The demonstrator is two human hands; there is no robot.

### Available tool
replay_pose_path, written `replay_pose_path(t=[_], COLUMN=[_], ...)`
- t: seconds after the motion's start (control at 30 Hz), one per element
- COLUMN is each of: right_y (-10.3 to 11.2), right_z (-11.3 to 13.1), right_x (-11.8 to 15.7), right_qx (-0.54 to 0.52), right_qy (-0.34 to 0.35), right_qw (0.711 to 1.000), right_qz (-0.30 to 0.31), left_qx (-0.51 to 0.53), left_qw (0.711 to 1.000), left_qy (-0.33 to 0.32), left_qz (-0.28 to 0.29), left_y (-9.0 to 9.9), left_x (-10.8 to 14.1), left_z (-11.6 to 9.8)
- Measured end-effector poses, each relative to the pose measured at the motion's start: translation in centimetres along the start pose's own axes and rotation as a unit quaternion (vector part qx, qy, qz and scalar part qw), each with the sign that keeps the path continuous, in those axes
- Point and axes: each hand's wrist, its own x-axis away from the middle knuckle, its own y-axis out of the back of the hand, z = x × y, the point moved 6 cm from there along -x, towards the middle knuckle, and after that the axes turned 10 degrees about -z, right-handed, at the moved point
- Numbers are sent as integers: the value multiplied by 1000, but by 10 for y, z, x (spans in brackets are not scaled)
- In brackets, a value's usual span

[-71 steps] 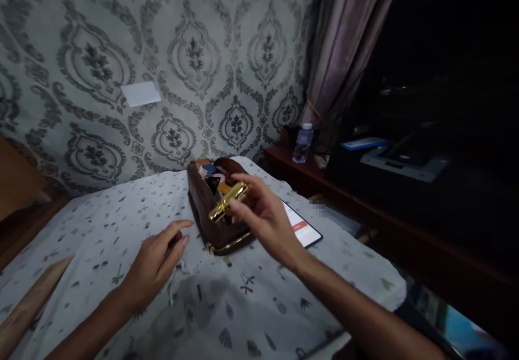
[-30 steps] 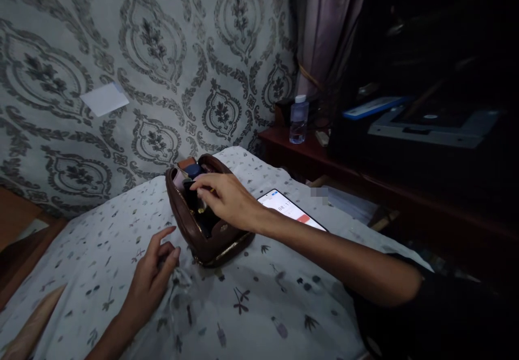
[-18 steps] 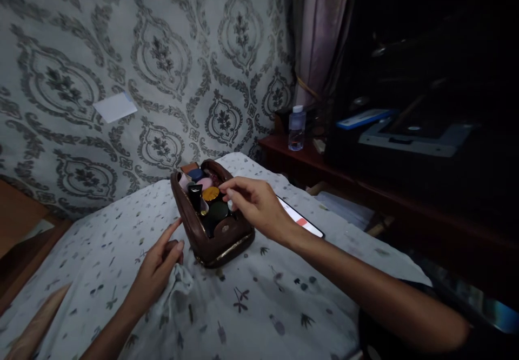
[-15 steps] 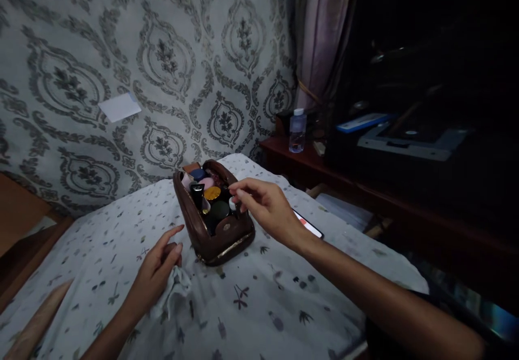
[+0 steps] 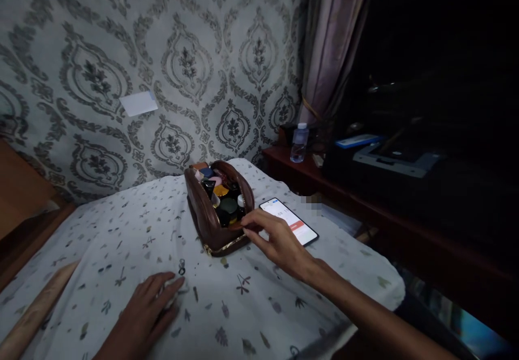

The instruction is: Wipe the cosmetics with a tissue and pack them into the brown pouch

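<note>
A brown zippered toiletry bag stands unzipped on the patterned sheet, packed with several jars and tubes. Among its contents show a yellow-lidded jar, a dark green jar, a black tube and a white-capped bottle. At the bag's near right corner, my right hand has its thumb and fingers closed on the rim. My left hand lies on the sheet in front of the bag, fingers stretched out and holding nothing.
A phone with a lit screen lies right of the bag. A water bottle stands on the dark red table beyond. At left are a wooden bar and a brown panel. White paper is on the wall.
My right hand has come down from over the bag's contents to its near right rim. My left hand has moved nearer and flattened; the bunched cloth beside it no longer shows.
</note>
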Motion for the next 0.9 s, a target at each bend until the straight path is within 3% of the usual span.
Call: replay_pose_path(t=[0.13,0.27,0.57,0.77,0.9], right_y=[-3,-5,-11,-15,-25], right_z=[0,2,-1,0,-2], right_x=[-1,0,25,7,0], right_qx=[0,17,16,48,28], right_qy=[-3,5,24,4,-13], right_qw=[1000,999,997,995,996], right_qz=[-31,-51,-65,-91,-86], left_qx=[2,30,43,74,119], left_qw=[999,996,997,992,988], left_qy=[-3,-10,7,0,59], left_qz=[-46,-78,-65,-98,-74], left_y=[0,4,13,18,25], left_x=[18,21,34,40,44], left_z=[11,12,15,16,17])
